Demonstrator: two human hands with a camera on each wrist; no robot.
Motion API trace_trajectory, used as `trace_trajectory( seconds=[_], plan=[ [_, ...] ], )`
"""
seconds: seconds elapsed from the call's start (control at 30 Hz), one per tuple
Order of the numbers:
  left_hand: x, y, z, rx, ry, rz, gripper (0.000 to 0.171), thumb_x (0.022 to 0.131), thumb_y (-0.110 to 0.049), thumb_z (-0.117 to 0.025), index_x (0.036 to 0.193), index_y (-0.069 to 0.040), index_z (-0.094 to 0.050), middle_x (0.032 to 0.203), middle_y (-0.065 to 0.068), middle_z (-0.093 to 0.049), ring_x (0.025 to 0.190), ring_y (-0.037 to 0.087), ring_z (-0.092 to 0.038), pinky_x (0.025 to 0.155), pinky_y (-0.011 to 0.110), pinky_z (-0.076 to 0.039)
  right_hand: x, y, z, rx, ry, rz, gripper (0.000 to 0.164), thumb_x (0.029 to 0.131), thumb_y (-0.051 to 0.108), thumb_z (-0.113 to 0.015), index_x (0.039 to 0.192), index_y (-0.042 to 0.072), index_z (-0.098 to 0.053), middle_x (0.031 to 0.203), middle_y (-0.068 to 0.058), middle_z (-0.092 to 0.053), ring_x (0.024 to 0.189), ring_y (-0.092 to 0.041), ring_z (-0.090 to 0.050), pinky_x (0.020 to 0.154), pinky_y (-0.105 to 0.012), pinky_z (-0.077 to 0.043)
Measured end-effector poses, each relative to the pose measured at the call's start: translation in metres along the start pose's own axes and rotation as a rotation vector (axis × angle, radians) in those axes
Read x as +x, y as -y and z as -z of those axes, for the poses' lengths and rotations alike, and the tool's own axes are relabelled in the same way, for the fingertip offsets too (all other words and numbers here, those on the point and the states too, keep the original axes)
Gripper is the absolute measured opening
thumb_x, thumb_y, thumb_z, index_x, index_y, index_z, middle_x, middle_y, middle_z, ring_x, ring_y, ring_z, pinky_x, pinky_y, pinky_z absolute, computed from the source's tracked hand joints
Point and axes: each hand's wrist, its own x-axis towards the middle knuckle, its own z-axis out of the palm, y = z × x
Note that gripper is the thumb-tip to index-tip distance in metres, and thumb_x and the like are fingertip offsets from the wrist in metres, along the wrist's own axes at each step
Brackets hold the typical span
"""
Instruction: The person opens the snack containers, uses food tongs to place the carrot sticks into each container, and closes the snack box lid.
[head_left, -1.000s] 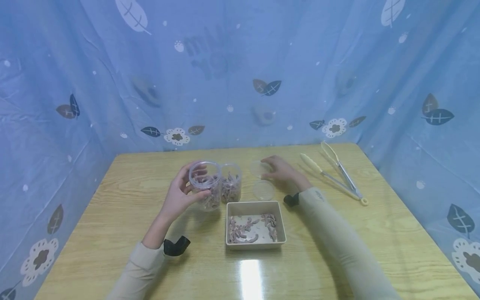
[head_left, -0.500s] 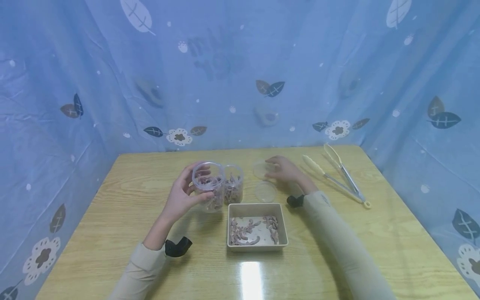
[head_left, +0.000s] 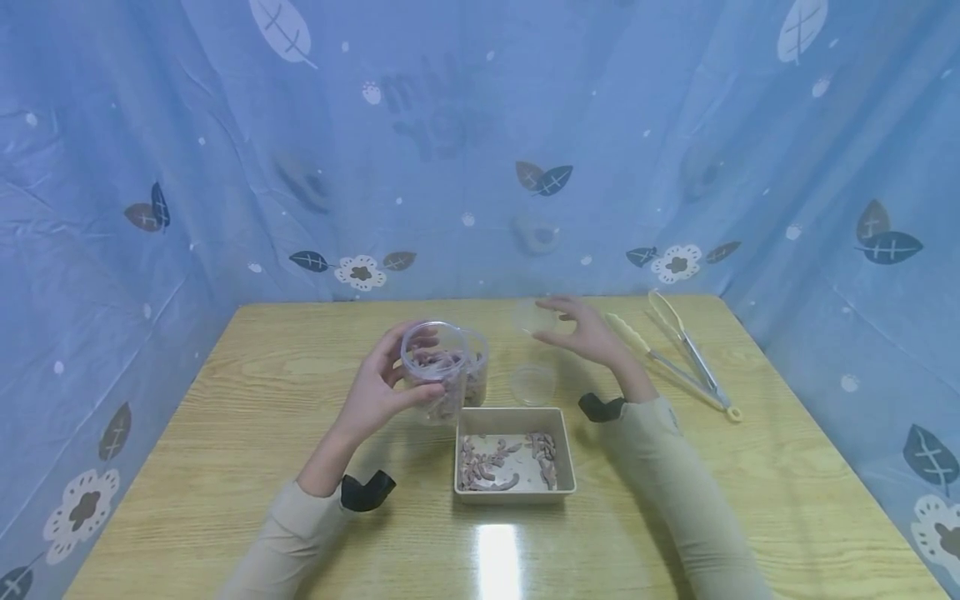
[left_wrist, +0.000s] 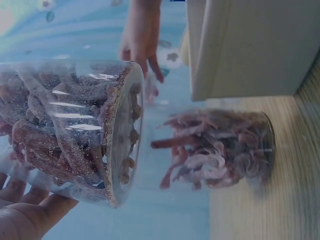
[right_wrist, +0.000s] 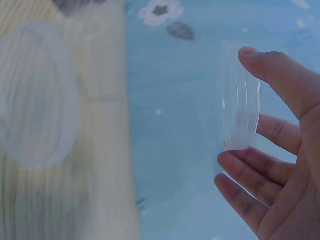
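My left hand grips a clear plastic jar filled with brownish, powder-dusted dried strips. In the left wrist view this jar is lifted off the table, its base facing the second jar. That second jar, holding similar strips, stands on the table just behind it. My right hand pinches a translucent round lid by its edge, thumb on one side and fingers on the other, above the table. Another clear lid lies flat on the table behind the beige tray, which contains scattered strips.
Tongs with cream tips and metal arms lie spread at the right rear of the wooden table. A blue patterned curtain hangs around the back and sides.
The right hand has raised the lid off the table. The left hand has shifted slightly right with its jar, which now overlaps more of the second jar in the head view.
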Motion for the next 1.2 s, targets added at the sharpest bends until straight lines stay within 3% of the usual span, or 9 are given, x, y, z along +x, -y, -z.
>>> trace_trajectory(
  seconds=[0.3,0.47,0.67,0.9,1.2],
  plan=[
    [0.006,-0.002,-0.012,-0.028,0.011,-0.002,0.075,0.071,-0.003,-0.078,0.137,-0.011,-0.041,0.131,0.017,-0.048,0.121,0.025,-0.047,0.097,0.033,-0.047,-0.009,0.033,0.007,0.062,-0.020,0.031,0.059,0.082,0.040,-0.069,0.133,0.019,-0.050,0.138,-0.006,-0.046,0.114,-0.027,-0.052,0.095,-0.046,-0.046],
    [0.009,-0.003,-0.017,-0.026,0.007,0.016,0.074,0.071,-0.004,-0.078,0.136,-0.014,-0.043,0.131,0.011,-0.050,0.121,0.023,-0.048,0.097,0.034,-0.047,-0.015,0.050,0.010,0.100,-0.047,0.090,0.054,0.081,0.033,-0.071,0.131,0.020,-0.053,0.135,-0.002,-0.049,0.115,-0.022,-0.052,0.094,-0.044,-0.047],
    [0.014,-0.005,-0.022,-0.020,-0.002,0.025,0.072,0.073,-0.007,-0.078,0.135,-0.017,-0.044,0.132,0.007,-0.050,0.122,0.021,-0.048,0.097,0.035,-0.047,-0.022,0.072,0.014,0.124,-0.066,0.147,0.053,0.080,0.017,-0.072,0.130,0.012,-0.053,0.133,-0.007,-0.051,0.115,-0.025,-0.052,0.093,-0.044,-0.048],
    [0.018,-0.009,-0.027,-0.024,-0.016,0.031,0.071,0.073,-0.012,-0.079,0.134,-0.018,-0.044,0.132,0.004,-0.051,0.121,0.020,-0.049,0.096,0.034,-0.048,-0.037,0.120,0.030,0.155,-0.085,0.210,0.050,0.079,0.005,-0.071,0.126,-0.002,-0.053,0.129,-0.017,-0.051,0.116,-0.029,-0.051,0.092,-0.039,-0.049],
    [0.021,-0.014,-0.032,-0.036,-0.040,0.046,0.072,0.072,-0.005,-0.078,0.135,-0.017,-0.044,0.132,0.006,-0.050,0.120,0.022,-0.049,0.096,0.036,-0.048,-0.041,0.123,0.036,0.178,-0.107,0.223,0.049,0.078,0.000,-0.070,0.124,-0.003,-0.054,0.129,-0.018,-0.051,0.118,-0.028,-0.048,0.093,-0.033,-0.049]
  ],
)
